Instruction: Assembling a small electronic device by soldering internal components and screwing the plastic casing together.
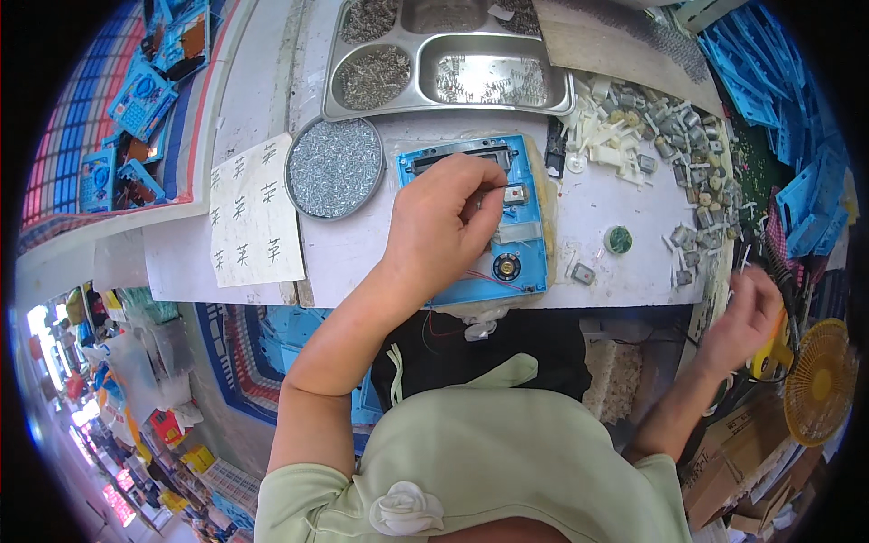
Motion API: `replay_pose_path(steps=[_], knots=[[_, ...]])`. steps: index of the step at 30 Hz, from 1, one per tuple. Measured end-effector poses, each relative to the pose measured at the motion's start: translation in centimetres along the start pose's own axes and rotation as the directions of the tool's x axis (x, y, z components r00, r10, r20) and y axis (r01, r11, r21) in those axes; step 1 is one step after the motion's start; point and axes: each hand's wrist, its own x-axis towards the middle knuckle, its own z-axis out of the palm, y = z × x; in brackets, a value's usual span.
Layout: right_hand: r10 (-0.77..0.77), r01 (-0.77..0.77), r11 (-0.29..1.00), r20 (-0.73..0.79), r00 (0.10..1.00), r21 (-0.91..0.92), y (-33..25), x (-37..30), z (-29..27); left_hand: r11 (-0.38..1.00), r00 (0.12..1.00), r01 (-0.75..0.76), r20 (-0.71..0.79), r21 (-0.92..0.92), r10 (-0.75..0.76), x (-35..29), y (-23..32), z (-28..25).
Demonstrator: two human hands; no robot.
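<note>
My left hand (pixel 453 217) is over a blue plastic casing (pixel 534 262), its thumb and fingers closed at a small silver motor (pixel 516 194) seated in the casing. The fingertips are partly hidden behind the hand. Below them in the casing sit a round black speaker (pixel 506 266) and thin red wires. A strip of clear tape lies across the casing above the speaker. My right hand (pixel 740 321) is off the table's right edge, fingers drawn together with a thin whitish bit showing above them; what they hold is too small to name.
A steel compartment tray (pixel 434 113) with screws and metal pieces stands at the back. A round dish (pixel 335 169) of screws is beside a handwritten sheet (pixel 258 213). Loose motors (pixel 697 172) and white plastic parts cover the right; a yellow fan (pixel 819 380) stands beside my right arm.
</note>
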Motion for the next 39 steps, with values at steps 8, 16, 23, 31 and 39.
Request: replay_pose_path(steps=[8,16,23,31,39], knots=[[0.345,-0.241,0.882,-0.208,0.915,0.406,5.6,3.7,-10.1,0.92,0.955,-0.289,0.011,0.263,0.297,0.5,-0.6,0.8],[0.225,-0.163,0.97,-0.426,0.876,0.178,4.3,3.0,-14.1,0.911,0.976,-0.196,-0.013,0.363,0.215,-0.2,-0.5,1.4],[0.127,-0.131,0.839,0.043,0.991,0.527,3.3,-3.2,-9.9,0.898,0.983,-0.165,-0.01,0.407,0.185,0.5,-0.3,1.4],[-0.091,-0.197,0.868,0.536,0.839,0.456,-3.1,-5.5,8.1,0.874,0.98,-0.173,-0.01,0.454,0.199,1.1,-0.3,1.9],[-0.191,-0.148,0.866,0.59,0.785,0.477,-3.3,-5.4,10.4,0.849,0.98,-0.186,0.03,0.495,0.197,1.2,0.1,1.6]])
